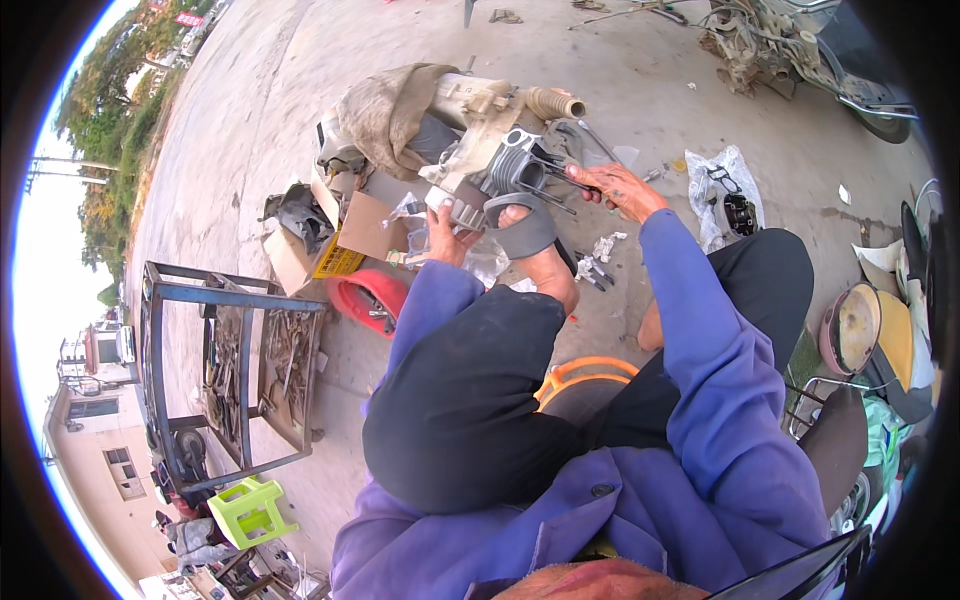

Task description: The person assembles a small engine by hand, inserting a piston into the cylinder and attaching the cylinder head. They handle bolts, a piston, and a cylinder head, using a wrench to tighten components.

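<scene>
A small engine lies on the concrete ahead of me, its grey finned cylinder facing my knees. My left hand is on a pale finned metal part at the engine's near left side, thumb and fingers around its edge. My right hand is closed on a slim dark tool that reaches to the cylinder's open end. Its exact kind cannot be made out. Studs stick out around the bore. My foot in a grey sandal is raised close against the engine.
A brown cloth drapes the engine's far left. To the left are an opened cardboard box, a red bowl with parts and a metal rack. At right, clear plastic lies beside a dark part. An orange-rimmed seat is below me.
</scene>
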### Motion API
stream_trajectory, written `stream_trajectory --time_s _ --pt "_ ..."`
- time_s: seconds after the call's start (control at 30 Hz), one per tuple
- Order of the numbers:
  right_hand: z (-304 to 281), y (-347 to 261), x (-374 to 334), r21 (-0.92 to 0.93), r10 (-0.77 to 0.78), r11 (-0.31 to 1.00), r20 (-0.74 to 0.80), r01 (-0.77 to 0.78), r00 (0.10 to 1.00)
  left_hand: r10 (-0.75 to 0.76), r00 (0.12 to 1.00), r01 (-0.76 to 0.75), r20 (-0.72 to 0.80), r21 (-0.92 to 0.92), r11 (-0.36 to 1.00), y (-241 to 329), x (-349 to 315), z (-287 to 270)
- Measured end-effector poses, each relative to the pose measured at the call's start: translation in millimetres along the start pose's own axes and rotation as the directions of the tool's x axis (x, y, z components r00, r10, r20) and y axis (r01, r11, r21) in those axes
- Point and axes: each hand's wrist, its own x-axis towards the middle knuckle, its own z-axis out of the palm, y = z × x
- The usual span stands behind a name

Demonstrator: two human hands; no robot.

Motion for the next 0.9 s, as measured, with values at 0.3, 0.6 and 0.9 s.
stream_trajectory --time_s 0.3,0.6,0.9 --pt "3 2 -1 -0.011 -0.026 1.0 -0.049 0.025 0.998 0.094 0.995 -0.093 -0.038 0.038 0.995 5 -8 7" --pt "0 5 6 -0.031 -0.064 0.997 0.011 0.064 0.998 -0.166 0.986 0.163 0.029 0.072 0.984 20 -2 5" --pt "2 0 -2 0.018 -0.043 0.999 -0.021 0.044 0.999 -0.47 0.883 0.47 0.011 -0.045 0.881 48 1 18"
